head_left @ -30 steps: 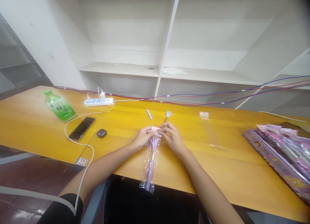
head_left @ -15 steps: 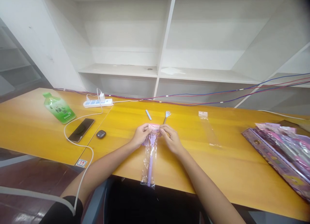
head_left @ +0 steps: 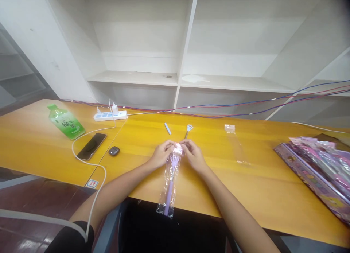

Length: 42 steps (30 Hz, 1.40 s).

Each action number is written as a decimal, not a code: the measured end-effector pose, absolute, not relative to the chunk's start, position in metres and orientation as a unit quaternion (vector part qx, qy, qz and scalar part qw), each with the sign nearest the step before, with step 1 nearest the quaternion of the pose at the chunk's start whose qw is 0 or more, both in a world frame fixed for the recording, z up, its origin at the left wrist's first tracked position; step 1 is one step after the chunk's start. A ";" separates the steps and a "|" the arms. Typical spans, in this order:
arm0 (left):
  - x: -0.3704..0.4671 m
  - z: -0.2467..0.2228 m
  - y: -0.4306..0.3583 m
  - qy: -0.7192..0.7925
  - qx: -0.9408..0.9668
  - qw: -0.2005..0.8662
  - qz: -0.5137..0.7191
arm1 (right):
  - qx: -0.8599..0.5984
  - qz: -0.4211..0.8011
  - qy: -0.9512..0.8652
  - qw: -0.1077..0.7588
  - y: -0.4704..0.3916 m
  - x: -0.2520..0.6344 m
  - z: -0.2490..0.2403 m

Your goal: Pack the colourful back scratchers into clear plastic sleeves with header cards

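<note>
A purple hand-shaped scratcher lies inside a clear plastic bag with a pink and white header. My left hand pinches the left side of the header, and my right hand pinches its right side. The bag's lower end reaches past the table's front edge. Just beyond my hands lie a blue hand-shaped scratcher head on a dark rod and a short blue stick.
An opened-out clear bag lies right of centre. A box of packaged scratchers fills the right side. On the left are a green bottle, phone, black case, power strip and white cable.
The bagged purple scratcher has tilted slightly, its head shifting right and its lower end moving left and nearer. Both hands' fingers have shifted a little on the header.
</note>
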<state>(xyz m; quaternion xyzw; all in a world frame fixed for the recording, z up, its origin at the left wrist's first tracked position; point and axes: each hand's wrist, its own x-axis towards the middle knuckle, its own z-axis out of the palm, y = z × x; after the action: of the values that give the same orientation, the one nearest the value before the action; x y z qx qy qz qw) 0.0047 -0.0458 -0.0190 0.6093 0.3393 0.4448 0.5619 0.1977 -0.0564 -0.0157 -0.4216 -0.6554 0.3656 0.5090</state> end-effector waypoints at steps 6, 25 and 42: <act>0.003 -0.013 -0.045 0.313 0.611 0.589 0.426 | -0.424 0.352 -0.655 0.517 -0.058 0.196 -0.015; 0.009 -0.023 -0.047 0.387 0.556 0.534 0.505 | -0.408 0.336 -0.669 0.522 -0.060 0.190 -0.023; 0.007 -0.031 -0.041 0.390 0.544 0.560 0.488 | -0.444 0.422 -0.648 0.451 -0.058 0.191 -0.021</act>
<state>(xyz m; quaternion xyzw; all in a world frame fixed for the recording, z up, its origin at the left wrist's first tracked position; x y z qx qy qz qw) 0.0066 -0.0408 -0.0313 0.5438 0.3903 0.4878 0.5603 0.1906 -0.0581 -0.0208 -0.4445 -0.6483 0.4224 0.4515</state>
